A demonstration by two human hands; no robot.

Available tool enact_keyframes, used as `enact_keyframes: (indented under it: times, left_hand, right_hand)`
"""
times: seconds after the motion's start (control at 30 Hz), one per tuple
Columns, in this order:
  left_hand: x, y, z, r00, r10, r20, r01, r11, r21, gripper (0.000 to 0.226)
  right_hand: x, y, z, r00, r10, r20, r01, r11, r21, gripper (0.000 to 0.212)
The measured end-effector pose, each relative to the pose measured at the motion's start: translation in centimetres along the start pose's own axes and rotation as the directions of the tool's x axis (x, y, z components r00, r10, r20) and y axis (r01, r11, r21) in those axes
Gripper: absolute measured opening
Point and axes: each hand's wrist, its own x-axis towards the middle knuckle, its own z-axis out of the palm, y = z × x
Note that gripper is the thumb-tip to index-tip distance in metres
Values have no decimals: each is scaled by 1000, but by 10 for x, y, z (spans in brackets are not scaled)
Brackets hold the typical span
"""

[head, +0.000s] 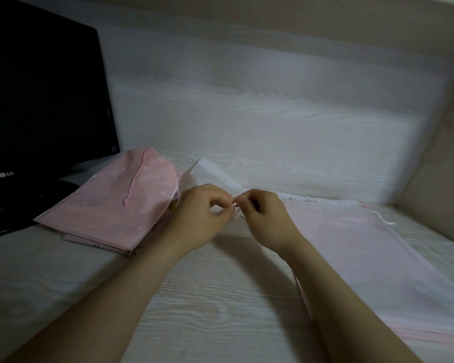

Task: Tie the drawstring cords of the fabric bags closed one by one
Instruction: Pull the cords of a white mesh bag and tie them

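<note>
A large pale pink fabric bag (372, 255) lies flat on the right of the white wood-grain desk. Its thin white drawstring cord (235, 206) runs up between my hands at the bag's left end. My left hand (199, 216) and my right hand (265, 218) meet fingertip to fingertip, each pinching the cord. A loose cord end (385, 218) trails off the bag's far right corner. A stack of folded pink bags (116, 203) rests to the left, with a pink cord lying across the top one.
A black monitor (42, 100) stands at the back left, its base beside the pink stack. A sheet of white paper (212, 176) lies behind my hands. A beige wall (435, 163) closes off the desk on the right.
</note>
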Motion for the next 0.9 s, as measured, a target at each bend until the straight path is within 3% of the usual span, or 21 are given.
enact_keyframes:
  times: [0.03,0.1,0.2,0.27,0.37,0.43,0.53,0.57,0.6,0.67,0.7,0.73,0.8,0.9]
  left_hand:
    - [0,1,-1,1000,-23,-18,23,1000,5,2]
    - [-1,6,-4,992,-116,-45,116,993,-14,19]
    - [4,19,-12,968,-249,-22,238,946,-219,41]
    - [9,25,-20,937,-339,84,334,799,-500,31]
    - [9,34,-29,913,-294,282,393,457,-798,32]
    - [8,37,-33,903,-307,302,389,282,-877,36]
    - [15,34,-32,846,-443,296,391,139,-910,52]
    - [16,31,-32,819,-500,281,412,171,-895,52]
    - [18,24,-30,804,-559,204,430,309,-848,50]
    - [16,10,-24,818,-566,-99,439,727,-528,37]
    - [14,7,-21,839,-489,-238,410,857,-312,26]
    - [13,5,-20,854,-416,-312,383,909,-164,16]
    - [8,6,-20,892,-310,-328,315,948,-42,10]
    - [1,6,-21,964,-181,-195,216,960,177,18]
  right_hand:
    - [-1,0,1,1000,-8,-2,8,1000,-18,22]
    - [-1,1,2,1000,-26,-14,25,998,-61,20]
    - [0,6,2,996,-71,-62,61,988,-143,19]
    - [1,9,3,990,-114,-83,97,978,-183,17]
    - [1,12,4,985,-148,-84,124,963,-240,17]
    - [1,14,4,986,-151,-63,130,956,-263,17]
    - [1,13,4,988,-153,-36,138,954,-266,16]
    - [1,12,3,986,-164,-26,151,953,-262,17]
    - [0,10,1,985,-173,-13,164,951,-261,18]
    - [-1,8,-2,986,-166,22,165,945,-283,24]
    - [-1,9,-3,988,-152,35,156,939,-306,27]
    - [0,12,-4,989,-138,43,145,931,-336,29]
    - [2,16,-6,993,-113,47,122,904,-409,37]
    - [2,18,-6,997,-63,47,77,888,-453,37]
